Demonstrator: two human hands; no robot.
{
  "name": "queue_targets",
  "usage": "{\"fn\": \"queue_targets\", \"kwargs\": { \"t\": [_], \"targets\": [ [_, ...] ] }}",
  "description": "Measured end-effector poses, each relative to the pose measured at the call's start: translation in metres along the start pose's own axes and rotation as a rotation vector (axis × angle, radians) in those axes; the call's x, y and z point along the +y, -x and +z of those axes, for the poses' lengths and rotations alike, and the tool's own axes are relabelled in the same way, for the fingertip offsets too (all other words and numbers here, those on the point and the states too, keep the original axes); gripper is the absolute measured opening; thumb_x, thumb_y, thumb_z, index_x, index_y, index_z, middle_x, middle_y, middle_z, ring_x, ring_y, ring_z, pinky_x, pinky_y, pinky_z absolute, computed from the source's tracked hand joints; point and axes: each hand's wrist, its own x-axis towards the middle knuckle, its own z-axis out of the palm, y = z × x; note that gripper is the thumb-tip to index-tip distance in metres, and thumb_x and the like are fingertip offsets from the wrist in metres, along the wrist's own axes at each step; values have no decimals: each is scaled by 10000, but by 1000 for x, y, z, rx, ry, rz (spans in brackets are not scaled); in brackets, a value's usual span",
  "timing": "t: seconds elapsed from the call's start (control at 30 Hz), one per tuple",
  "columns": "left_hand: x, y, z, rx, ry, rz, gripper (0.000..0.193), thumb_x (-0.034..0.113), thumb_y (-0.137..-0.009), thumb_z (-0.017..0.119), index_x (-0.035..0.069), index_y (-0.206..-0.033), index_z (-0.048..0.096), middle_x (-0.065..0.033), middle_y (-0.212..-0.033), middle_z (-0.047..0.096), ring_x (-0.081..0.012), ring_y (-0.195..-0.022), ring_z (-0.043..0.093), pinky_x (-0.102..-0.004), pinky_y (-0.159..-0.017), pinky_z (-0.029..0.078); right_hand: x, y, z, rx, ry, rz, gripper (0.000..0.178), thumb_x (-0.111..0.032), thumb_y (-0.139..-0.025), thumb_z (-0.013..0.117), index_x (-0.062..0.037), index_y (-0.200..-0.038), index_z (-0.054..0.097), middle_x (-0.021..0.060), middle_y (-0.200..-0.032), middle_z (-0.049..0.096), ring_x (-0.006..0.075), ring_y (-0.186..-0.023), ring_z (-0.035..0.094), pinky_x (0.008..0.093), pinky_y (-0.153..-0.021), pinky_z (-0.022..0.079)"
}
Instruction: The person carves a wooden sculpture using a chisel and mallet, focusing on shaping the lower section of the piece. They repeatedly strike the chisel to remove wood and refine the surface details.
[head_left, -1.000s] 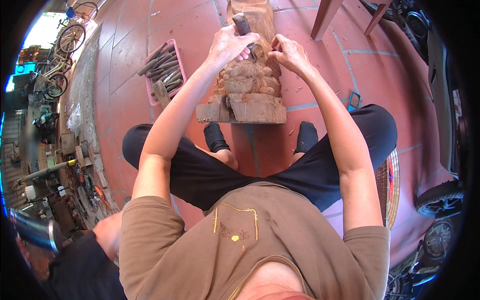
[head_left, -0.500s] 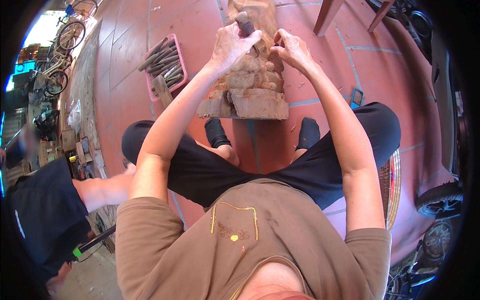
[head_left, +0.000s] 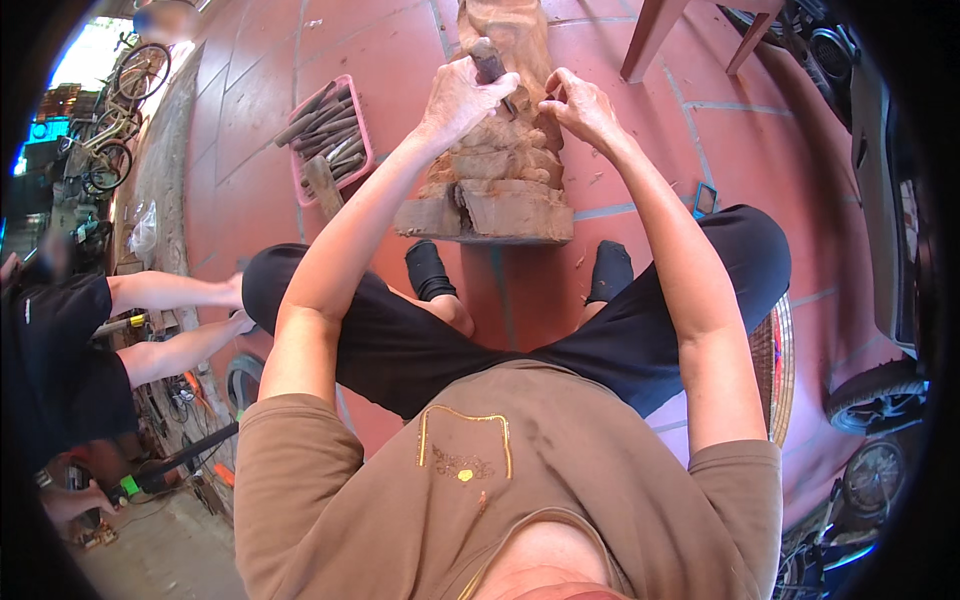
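Note:
A long carved wooden block (head_left: pixel 505 212) lies on the floor beyond my feet, its thick base towards me. My left hand (head_left: pixel 463 100) is closed around the dark handle of a chisel (head_left: pixel 486 60) over the carving. The lower end of that tool points down to the carved wood. At the carving's right side, my right hand (head_left: pixel 583 108) has its fingers curled and drawn together. Whatever those fingers may hold is hidden. To the left of my left forearm, a pink basket (head_left: pixel 370 140) contains several chisels (head_left: pixel 325 125) with wooden handles.
A wooden mallet-like handle (head_left: pixel 322 180) leans at the basket's near edge. A small blue-framed object (head_left: pixel 706 198) lies by my right knee. Reddish wooden furniture legs (head_left: pixel 650 45) stand far right. People in dark clothes (head_left: pixel 60 340) are at the left; motorbike wheels (head_left: pixel 880 400) stand right.
My hands keep nearly the same place and grip at the carving. At the left, the person has shifted, and both their forearms now stretch towards my left knee.

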Motion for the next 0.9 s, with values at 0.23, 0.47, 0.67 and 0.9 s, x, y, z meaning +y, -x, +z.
{"fn": "queue_targets", "kwargs": {
  "t": [0.23,0.47,0.67,0.9],
  "targets": [
    [6,-4,-5,-81,106,-59,279,282,-882,711,10,-884,645,-21,-695,626,-78,-584,590,-231,-546,503,1,-4,-3,-24,14,18,351,-288,-796,735,-92,-1045,584,148,-965,702,343,-968,656,454,-828,500],
    [28,-23,4,-36,-401,-6,422,402,-802,681,-16,-815,625,-107,-636,649,-157,-542,640,-305,-556,516,3,-4,0,-8,25,-8,352,-313,-805,719,-91,-1041,581,146,-973,699,335,-969,654,452,-837,497],
    [26,-25,-14,-98,-38,-182,366,363,-814,691,3,-830,630,-75,-625,646,-137,-519,628,-294,-546,525,8,-2,2,6,-16,-6,343,-287,-800,702,-88,-1053,585,89,-850,662,257,-850,651,401,-753,499],
    [-1,-5,-3,-46,54,-25,323,304,-870,694,2,-789,617,-41,-616,610,-91,-513,582,-251,-516,493,2,-5,-2,-40,3,18,361,-315,-802,722,-98,-1049,574,137,-941,701,333,-953,656,450,-833,493]
  ]
}}
